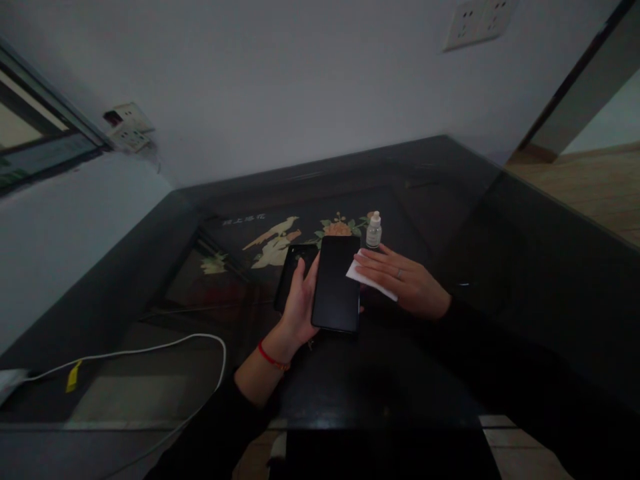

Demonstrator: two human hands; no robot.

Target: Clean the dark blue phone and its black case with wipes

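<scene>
My left hand [296,301] is wrapped round a black phone [337,283], holding it screen up above the dark table [450,220]. A red band sits on that wrist. My right hand [405,280] lies just right of the phone with fingers stretched out flat on a white wipe [370,280], its fingertips close to the phone's upper right edge. A ring shows on one finger. A black phone case [293,267] lies on the table behind my left hand. A small clear bottle [373,230] with a white cap stands upright just beyond my right fingertips.
The table top carries a painted bird and flowers [280,240] under glass. A white cable [150,350] loops over the lower surface at the left. Wall sockets [127,127] sit at the left corner, another socket plate [480,20] high on the wall.
</scene>
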